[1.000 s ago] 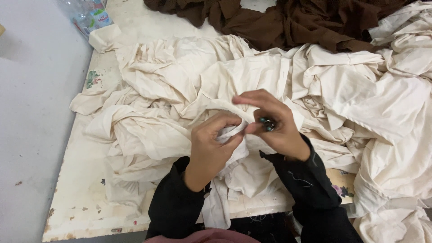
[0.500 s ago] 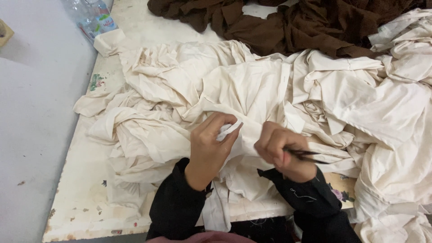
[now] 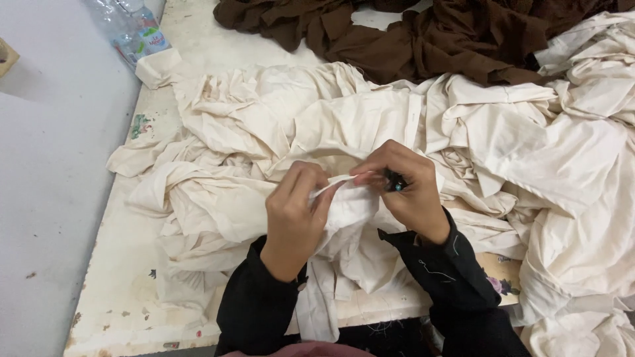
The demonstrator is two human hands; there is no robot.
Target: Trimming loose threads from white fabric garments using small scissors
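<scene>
Your worktable (image 3: 126, 291) is a pale, stained board, and most of it lies under a big rumpled heap of cream fabric (image 3: 370, 132) that spills off the right edge. Beyond the heap, at the far edge, sits a pile of dark brown cloth (image 3: 423, 39), touching the cream pieces where the two meet. A crumpled clear plastic bottle (image 3: 132, 30) lies at the far left corner, just beside a cream flap.

Your left hand (image 3: 294, 218) is closed, pinching a narrow folded edge of cream cloth (image 3: 337, 182) between thumb and fingertips, close to you in the middle of the heap. Your right hand (image 3: 403, 192) is closed too, fingers curled around a small dark tool with a teal spot (image 3: 395, 180); what kind of tool it is cannot be told, since only its end shows. Both hands meet right at that pinched edge, almost touching.

The risk here is your own fingertips: the tool works just beside your left thumb, so a slip could nick skin or cut the cloth itself. The loose folds beneath could also catch on the tool if the pinched edge goes slack
</scene>
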